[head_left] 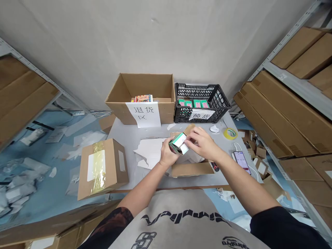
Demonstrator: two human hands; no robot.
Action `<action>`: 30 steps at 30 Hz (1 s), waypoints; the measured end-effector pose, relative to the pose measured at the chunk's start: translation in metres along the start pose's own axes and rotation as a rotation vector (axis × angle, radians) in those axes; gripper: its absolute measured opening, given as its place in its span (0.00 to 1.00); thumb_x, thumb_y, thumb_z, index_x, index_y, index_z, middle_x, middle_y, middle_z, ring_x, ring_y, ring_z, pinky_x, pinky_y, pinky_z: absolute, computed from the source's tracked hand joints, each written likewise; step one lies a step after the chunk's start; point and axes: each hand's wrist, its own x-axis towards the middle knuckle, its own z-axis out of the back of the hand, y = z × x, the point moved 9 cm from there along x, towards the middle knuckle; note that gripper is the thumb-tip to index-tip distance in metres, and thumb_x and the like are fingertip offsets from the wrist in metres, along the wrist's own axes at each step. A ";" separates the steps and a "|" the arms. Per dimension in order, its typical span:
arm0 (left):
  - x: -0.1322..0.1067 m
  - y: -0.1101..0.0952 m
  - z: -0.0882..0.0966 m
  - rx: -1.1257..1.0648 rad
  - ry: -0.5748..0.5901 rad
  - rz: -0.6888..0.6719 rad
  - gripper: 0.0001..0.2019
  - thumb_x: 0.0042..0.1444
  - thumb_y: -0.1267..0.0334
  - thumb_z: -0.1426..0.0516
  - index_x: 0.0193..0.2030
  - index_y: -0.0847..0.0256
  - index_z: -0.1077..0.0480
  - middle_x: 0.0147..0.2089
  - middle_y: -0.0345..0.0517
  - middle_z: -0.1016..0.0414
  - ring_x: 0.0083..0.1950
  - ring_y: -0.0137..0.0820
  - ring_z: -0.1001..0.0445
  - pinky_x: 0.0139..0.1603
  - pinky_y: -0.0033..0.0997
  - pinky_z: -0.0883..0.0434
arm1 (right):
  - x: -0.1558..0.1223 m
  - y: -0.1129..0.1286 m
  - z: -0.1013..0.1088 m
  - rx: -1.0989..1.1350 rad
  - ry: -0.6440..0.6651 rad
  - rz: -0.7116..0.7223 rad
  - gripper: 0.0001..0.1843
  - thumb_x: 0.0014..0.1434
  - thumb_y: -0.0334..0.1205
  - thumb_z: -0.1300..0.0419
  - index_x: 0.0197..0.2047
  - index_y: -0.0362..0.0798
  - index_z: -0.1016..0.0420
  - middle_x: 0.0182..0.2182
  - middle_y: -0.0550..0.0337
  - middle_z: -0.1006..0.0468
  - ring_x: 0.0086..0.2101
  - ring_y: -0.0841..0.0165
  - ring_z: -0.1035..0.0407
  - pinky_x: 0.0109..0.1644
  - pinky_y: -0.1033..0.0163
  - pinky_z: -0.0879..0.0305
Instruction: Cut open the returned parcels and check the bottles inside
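Note:
My left hand and my right hand are both closed around a small green and white box, held above an opened cardboard parcel on the grey table. The left hand grips the box from below. The right hand's fingers rest on its top right end. Torn white wrapping paper lies flat just left of my hands.
An open cardboard box with a paper sign and a black plastic crate holding green boxes stand at the table's back. A taped parcel sits front left. A tape roll and a phone lie right. Shelves of cartons flank both sides.

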 end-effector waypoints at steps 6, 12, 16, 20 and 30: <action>0.001 0.004 -0.002 0.006 0.014 0.055 0.36 0.39 0.56 0.30 0.56 0.58 0.38 0.51 0.52 0.26 0.51 0.42 0.25 0.51 0.43 0.27 | -0.004 -0.002 -0.005 0.089 0.140 -0.059 0.14 0.62 0.39 0.44 0.24 0.48 0.36 0.24 0.63 0.33 0.27 0.71 0.40 0.33 0.64 0.45; -0.002 0.005 -0.004 -0.028 0.035 0.055 0.36 0.40 0.54 0.31 0.56 0.57 0.38 0.50 0.51 0.25 0.49 0.42 0.24 0.49 0.44 0.26 | -0.013 0.001 -0.013 0.059 0.168 -0.052 0.06 0.62 0.42 0.42 0.36 0.49 0.27 0.26 0.63 0.29 0.29 0.69 0.37 0.34 0.64 0.44; -0.001 0.003 -0.002 -0.021 0.018 0.063 0.35 0.41 0.54 0.31 0.56 0.57 0.38 0.49 0.50 0.25 0.48 0.41 0.24 0.47 0.43 0.25 | -0.015 0.006 -0.014 0.044 0.101 0.032 0.14 0.66 0.43 0.45 0.52 0.51 0.25 0.29 0.60 0.30 0.32 0.66 0.36 0.38 0.61 0.38; -0.001 0.001 -0.001 -0.003 0.024 0.038 0.36 0.40 0.52 0.31 0.56 0.57 0.37 0.49 0.52 0.26 0.49 0.43 0.24 0.48 0.46 0.26 | -0.014 0.007 -0.010 -0.057 0.084 0.058 0.27 0.65 0.48 0.45 0.66 0.51 0.37 0.31 0.58 0.32 0.34 0.63 0.38 0.42 0.55 0.35; -0.008 -0.017 0.007 0.042 0.049 -0.153 0.33 0.44 0.62 0.35 0.58 0.59 0.40 0.51 0.54 0.27 0.52 0.43 0.25 0.52 0.45 0.27 | -0.003 0.019 -0.022 -0.252 0.270 0.063 0.49 0.48 0.55 0.34 0.69 0.48 0.45 0.43 0.48 0.33 0.42 0.53 0.39 0.45 0.46 0.35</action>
